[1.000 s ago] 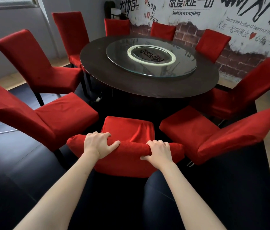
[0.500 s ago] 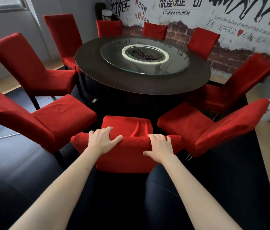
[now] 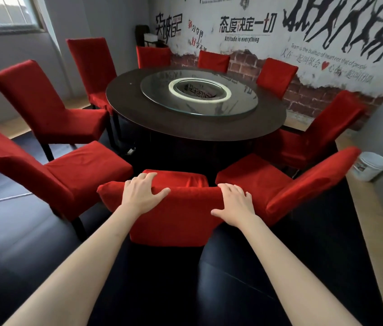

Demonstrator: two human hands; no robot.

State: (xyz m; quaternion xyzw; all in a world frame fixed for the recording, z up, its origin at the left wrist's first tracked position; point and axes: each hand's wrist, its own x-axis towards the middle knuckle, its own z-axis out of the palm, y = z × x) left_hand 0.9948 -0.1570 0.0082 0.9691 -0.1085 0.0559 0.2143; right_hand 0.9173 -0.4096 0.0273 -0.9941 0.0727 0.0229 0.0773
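The chair [image 3: 174, 217] stands in front of the round surface [image 3: 138, 114], its seat toward the rim, between the left chair [image 3: 87, 170] and the right chair [image 3: 268, 184]. Our left hand [image 3: 142, 194] and right hand [image 3: 234, 203] lie flat over the top of its back, fingers spread and clamped on nothing.

Hazards as we judge them:
- Palms slip. Cause: the loose cover [image 3: 192, 182] shifts under a flat push.
- The chair skews into a neighbour. Cause: uneven force between the hands; the gaps on both sides are narrow.
- The seat strikes the base of the surface. Cause: overtravel.
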